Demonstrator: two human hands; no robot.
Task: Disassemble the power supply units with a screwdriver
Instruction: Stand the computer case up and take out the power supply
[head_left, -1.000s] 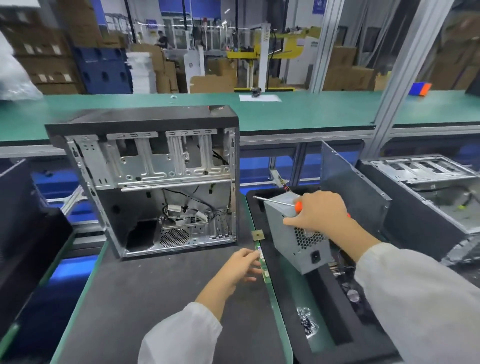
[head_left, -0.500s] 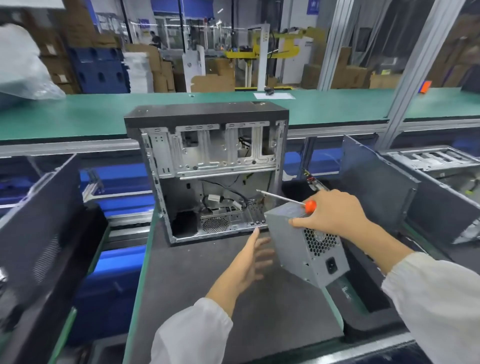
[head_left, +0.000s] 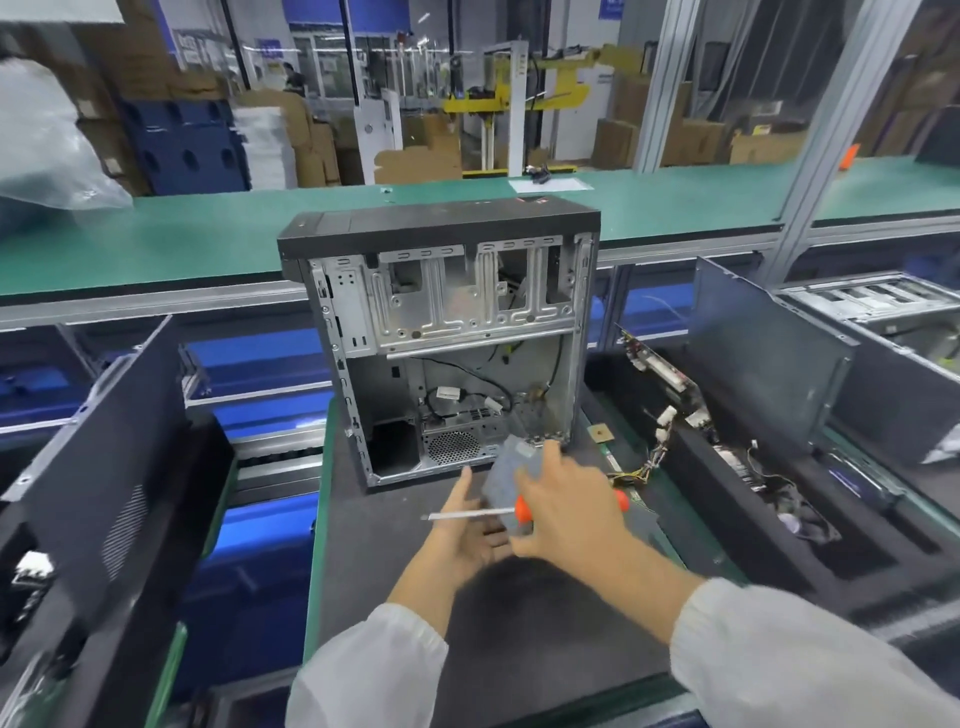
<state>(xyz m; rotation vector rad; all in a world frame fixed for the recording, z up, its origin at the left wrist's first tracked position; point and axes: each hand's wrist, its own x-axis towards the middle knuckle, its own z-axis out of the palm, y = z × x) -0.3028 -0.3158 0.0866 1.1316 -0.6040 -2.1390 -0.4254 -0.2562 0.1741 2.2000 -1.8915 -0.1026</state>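
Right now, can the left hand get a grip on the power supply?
Probably yes. The left hand lies open right under the power supply, which the right hand holds along with the screwdriver; nothing sits between them.

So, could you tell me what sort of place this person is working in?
Most likely a factory or recycling line where desktop computers are taken apart. An opened computer case stands on a padded station, long green workbenches run across the hall, and stacked cardboard boxes fill the background.
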